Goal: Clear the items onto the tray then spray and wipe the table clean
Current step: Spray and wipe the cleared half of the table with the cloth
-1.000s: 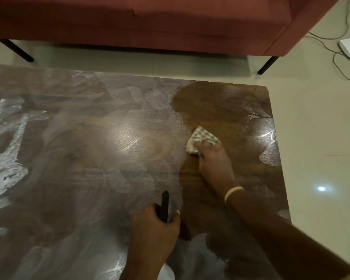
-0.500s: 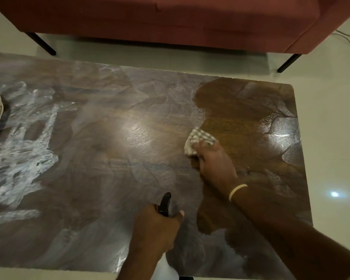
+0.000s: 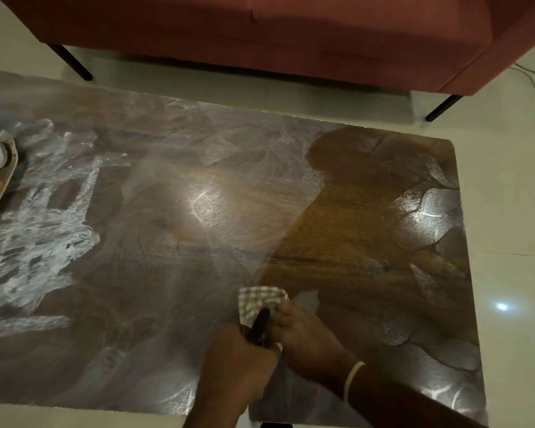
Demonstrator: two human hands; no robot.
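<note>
Right hand [image 3: 303,330] pressing checked cloth [image 3: 258,301] on desk [image 3: 352,242]; left hand [image 3: 238,362] gripping spray bottle [image 3: 260,325]. Unwiped film lying leftward, toward tray [image 3: 0,193].

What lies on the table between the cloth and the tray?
Only smeared white foam on the table, between cloth and tray, in the head view.

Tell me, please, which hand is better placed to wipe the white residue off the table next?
The right hand: it already presses the checked cloth onto the table, while the left hand grips the spray bottle.
</note>
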